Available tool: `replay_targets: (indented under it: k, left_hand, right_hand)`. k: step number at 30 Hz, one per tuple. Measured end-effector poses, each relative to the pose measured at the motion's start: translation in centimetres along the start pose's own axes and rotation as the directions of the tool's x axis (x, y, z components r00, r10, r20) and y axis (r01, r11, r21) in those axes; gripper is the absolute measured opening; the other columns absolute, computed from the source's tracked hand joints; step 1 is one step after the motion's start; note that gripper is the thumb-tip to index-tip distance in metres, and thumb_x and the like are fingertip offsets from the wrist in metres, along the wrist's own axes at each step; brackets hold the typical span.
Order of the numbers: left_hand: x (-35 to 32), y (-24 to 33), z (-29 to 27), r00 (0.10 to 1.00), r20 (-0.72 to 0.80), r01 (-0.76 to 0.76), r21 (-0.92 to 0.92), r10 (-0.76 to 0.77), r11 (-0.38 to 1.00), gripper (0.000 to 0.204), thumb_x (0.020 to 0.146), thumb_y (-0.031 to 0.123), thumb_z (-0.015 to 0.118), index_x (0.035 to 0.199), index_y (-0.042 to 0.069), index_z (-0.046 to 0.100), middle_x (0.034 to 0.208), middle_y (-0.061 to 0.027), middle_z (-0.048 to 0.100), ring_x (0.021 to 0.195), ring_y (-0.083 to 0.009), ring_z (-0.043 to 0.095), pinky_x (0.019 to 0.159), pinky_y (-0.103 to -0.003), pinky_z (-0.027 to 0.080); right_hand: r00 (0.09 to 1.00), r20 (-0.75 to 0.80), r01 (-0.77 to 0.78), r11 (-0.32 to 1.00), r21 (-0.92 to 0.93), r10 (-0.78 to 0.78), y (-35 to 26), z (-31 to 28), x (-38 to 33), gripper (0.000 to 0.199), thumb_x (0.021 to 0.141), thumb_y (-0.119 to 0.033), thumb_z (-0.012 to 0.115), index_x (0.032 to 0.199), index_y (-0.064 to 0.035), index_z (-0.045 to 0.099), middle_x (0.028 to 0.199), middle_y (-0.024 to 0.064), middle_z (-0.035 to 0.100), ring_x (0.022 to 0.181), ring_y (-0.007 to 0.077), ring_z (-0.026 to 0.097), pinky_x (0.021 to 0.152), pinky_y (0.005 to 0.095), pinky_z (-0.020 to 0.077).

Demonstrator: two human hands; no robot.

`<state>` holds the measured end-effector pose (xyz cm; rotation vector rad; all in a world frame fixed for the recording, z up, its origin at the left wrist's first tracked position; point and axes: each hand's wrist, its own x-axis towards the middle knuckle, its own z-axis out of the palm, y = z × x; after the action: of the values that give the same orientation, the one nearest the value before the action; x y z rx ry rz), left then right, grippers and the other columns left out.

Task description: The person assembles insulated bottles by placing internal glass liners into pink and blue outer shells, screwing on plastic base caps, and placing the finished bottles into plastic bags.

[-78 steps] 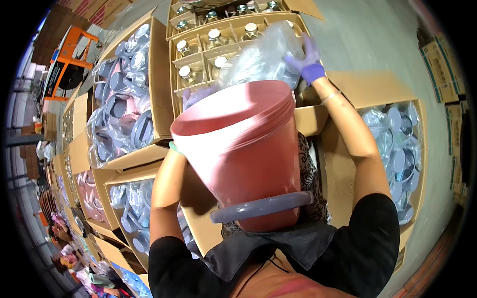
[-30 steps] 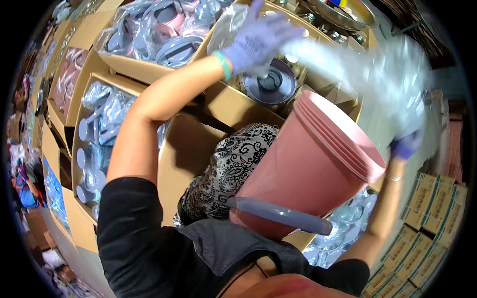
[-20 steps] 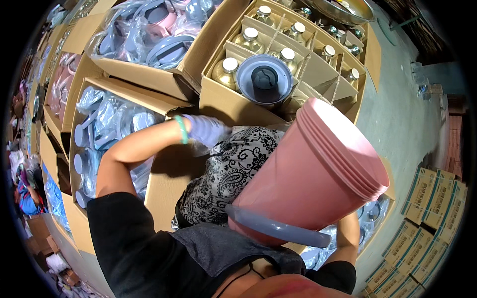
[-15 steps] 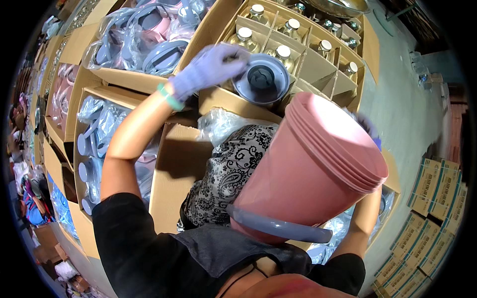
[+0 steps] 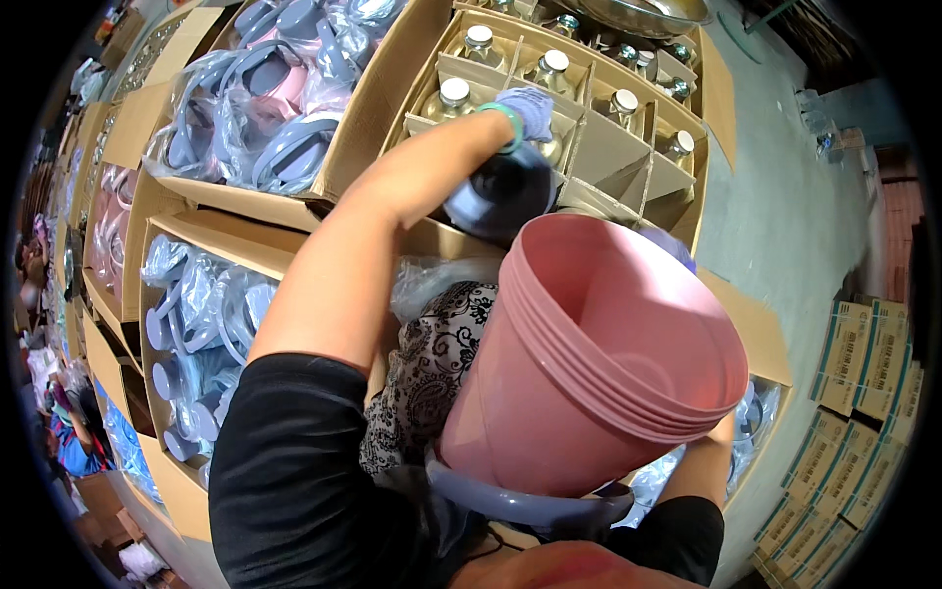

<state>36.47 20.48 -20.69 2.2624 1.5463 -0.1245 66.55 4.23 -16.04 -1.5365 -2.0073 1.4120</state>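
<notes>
A stack of pink plastic buckets (image 5: 608,373) leans against my body, mouth toward the right, with a grey-blue handle ring (image 5: 530,503) under it. My left hand (image 5: 530,106), in a pale purple glove with a green cuff, reaches over a carton of glass jars (image 5: 549,69) and grips a dark grey round lid (image 5: 498,191) just beyond the bucket rim. My right hand (image 5: 675,245) is almost wholly hidden behind the buckets; only a bit of purple glove shows. What it holds cannot be seen.
Open cartons of plastic-wrapped grey, blue and pink jugs (image 5: 275,108) fill the left side. Crumpled clear plastic (image 5: 432,280) lies on black-and-white patterned cloth (image 5: 432,363). Grey concrete floor (image 5: 785,196) and stacked small cartons (image 5: 863,373) are at the right.
My left hand went down to my lap, then back up to the grey lid on the jar carton, and now grips it nearer the buckets. The right hand dropped behind the buckets.
</notes>
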Motion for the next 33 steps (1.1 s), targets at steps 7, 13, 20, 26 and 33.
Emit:
replay_targets:
  k: [7, 13, 20, 26, 33]
  left_hand:
    - [-3.9, 2.1, -5.7, 0.959, -0.282, -0.022, 0.027, 0.028, 0.999, 0.065, 0.072, 0.054, 0.067, 0.115, 0.005, 0.064, 0.112, -0.0201, 0.064, 0.111, -0.0335, 0.061, 0.096, -0.042, 0.048]
    - [-9.8, 5.8, -18.3, 0.804, -0.542, -0.206, 0.130, 0.244, 0.970, 0.047, 0.072, 0.033, 0.073, 0.108, 0.004, 0.065, 0.110, -0.0186, 0.065, 0.101, -0.0353, 0.063, 0.091, -0.044, 0.049]
    - [-20.0, 14.6, -24.3, 0.154, -0.782, -0.555, 0.437, 0.604, 0.708, 0.042, 0.072, 0.029, 0.079, 0.101, 0.004, 0.062, 0.093, -0.0156, 0.060, 0.085, -0.0338, 0.064, 0.077, -0.040, 0.053]
    - [-25.1, 15.6, -20.5, 0.438, -0.624, -0.671, 0.253, 0.647, 0.697, 0.063, 0.078, 0.044, 0.072, 0.124, 0.004, 0.055, 0.119, -0.0154, 0.057, 0.111, -0.0272, 0.058, 0.091, -0.039, 0.047]
    - [-23.3, 13.6, -15.3, 0.682, -0.726, -0.729, -0.666, 0.087, 0.156, 0.078, 0.095, 0.064, 0.040, 0.146, 0.005, 0.031, 0.145, -0.0109, 0.040, 0.134, -0.0229, 0.036, 0.111, -0.038, 0.030]
  right_hand:
    - [0.993, 0.113, -0.042, 0.999, 0.015, 0.040, -1.0, -0.2, -9.3, 0.040, 0.090, -0.024, 0.065, 0.124, -0.0048, 0.062, 0.113, 0.0087, 0.066, 0.105, 0.0174, 0.061, 0.095, 0.0314, 0.0463]
    - [0.945, -0.294, -0.200, 0.965, -0.173, 0.143, 3.6, -6.7, -12.7, 0.042, 0.090, -0.031, 0.064, 0.124, -0.0071, 0.062, 0.108, 0.0077, 0.068, 0.099, 0.0172, 0.063, 0.089, 0.0319, 0.0491]
    - [0.992, 0.083, -0.051, 0.303, 0.952, -0.093, -8.7, -2.2, -3.9, 0.109, 0.083, -0.084, 0.034, 0.153, -0.0009, 0.019, 0.140, 0.0321, 0.045, 0.130, 0.0412, 0.047, 0.111, 0.0506, 0.0339]
    - [0.743, -0.595, 0.668, 0.285, 0.688, -0.306, -9.8, -5.2, -0.5, 0.075, 0.092, -0.063, 0.045, 0.145, -0.0115, 0.034, 0.141, 0.0134, 0.044, 0.125, 0.0322, 0.048, 0.101, 0.0482, 0.0451]
    - [0.911, -0.314, 0.353, 0.112, 0.929, -0.268, -14.9, -5.6, -3.7, 0.076, 0.092, -0.072, 0.035, 0.132, -0.0096, 0.053, 0.111, 0.0106, 0.063, 0.099, 0.0264, 0.062, 0.080, 0.0392, 0.0543]
